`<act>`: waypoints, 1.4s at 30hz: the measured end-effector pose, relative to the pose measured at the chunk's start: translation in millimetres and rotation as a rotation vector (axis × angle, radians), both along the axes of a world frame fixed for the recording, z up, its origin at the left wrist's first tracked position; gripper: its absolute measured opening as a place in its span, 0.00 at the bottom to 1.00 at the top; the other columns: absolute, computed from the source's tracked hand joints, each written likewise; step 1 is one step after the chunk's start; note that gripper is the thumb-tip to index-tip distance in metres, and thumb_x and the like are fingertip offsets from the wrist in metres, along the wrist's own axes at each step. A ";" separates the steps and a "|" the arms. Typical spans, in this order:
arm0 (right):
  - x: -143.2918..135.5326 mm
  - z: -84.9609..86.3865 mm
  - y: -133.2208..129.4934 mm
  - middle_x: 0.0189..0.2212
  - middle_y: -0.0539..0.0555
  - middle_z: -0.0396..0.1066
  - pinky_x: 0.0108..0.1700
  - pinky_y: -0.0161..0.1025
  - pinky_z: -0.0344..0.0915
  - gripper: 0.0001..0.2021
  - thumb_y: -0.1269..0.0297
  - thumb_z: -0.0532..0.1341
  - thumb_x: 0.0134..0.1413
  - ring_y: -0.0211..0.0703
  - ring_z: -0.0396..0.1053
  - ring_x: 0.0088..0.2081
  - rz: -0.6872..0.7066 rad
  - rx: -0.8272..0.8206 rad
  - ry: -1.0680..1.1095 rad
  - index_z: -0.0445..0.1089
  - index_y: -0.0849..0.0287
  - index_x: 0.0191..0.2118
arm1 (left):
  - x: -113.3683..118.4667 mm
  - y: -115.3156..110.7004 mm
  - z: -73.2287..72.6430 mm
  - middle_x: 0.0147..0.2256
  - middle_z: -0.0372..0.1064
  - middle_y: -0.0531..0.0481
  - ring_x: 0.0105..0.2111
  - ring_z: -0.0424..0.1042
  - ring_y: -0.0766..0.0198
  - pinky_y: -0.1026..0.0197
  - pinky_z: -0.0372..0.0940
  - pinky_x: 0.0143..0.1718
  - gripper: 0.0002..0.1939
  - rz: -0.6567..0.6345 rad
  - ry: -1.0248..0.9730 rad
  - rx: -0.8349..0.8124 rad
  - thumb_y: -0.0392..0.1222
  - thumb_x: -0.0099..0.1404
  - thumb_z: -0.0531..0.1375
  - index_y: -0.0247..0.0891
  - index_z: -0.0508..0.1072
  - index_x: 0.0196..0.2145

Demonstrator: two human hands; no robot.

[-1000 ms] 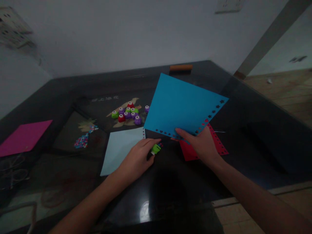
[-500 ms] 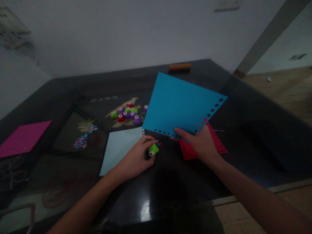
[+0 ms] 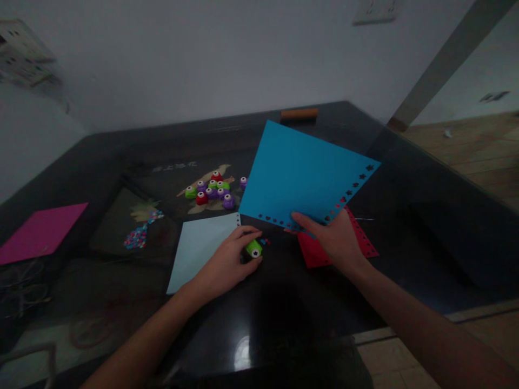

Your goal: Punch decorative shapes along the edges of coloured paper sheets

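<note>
Head view is showing small changes since the earlier frames: the left hand (image 3: 227,262) is now curling tighter round the green punch (image 3: 254,248), which has turned so its white face with a dark star-like opening is pointing toward the camera, where a second ago it was lying more on its side under stretched fingers. The right hand (image 3: 334,240) is keeping its pinch on the near edge of the blue sheet (image 3: 302,173), which has barely shifted. The punch is sitting on the dark glossy table (image 3: 101,156) at the left fingertips, just below the blue sheet's lower corner and beside the pale blue sheet (image 3: 198,248). The blue sheet is stiff, flat paper, lifted at a tilt, with a row of small cut-out shapes along two edges. A red sheet (image 3: 314,254), likewise punched, is lying under the right hand. Farther back, a cluster of small rounded plastic punches (image 3: 211,190) in green, purple and red is resting together.
</note>
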State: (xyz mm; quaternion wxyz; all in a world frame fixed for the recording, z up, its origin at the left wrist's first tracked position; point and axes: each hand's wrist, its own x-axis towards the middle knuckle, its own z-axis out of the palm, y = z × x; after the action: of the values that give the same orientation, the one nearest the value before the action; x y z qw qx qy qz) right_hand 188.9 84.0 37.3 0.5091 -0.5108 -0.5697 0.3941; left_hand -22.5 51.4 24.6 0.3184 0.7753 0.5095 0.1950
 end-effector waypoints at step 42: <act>116.8 -27.6 1.1 0.31 0.51 0.78 0.32 0.39 0.74 0.19 0.64 0.72 0.33 0.45 0.75 0.28 -0.318 -0.398 0.375 0.72 0.57 0.37 | -8.3 25.8 14.1 0.33 0.73 0.51 0.31 0.73 0.61 0.57 0.67 0.37 0.15 0.293 -0.277 0.059 0.41 0.56 0.61 0.40 0.70 0.43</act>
State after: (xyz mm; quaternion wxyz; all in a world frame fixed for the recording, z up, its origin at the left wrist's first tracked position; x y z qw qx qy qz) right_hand 305.7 85.2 9.8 0.5505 -0.6014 -0.2909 0.5006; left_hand -30.7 77.3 38.7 0.3310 0.6676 0.5623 0.3587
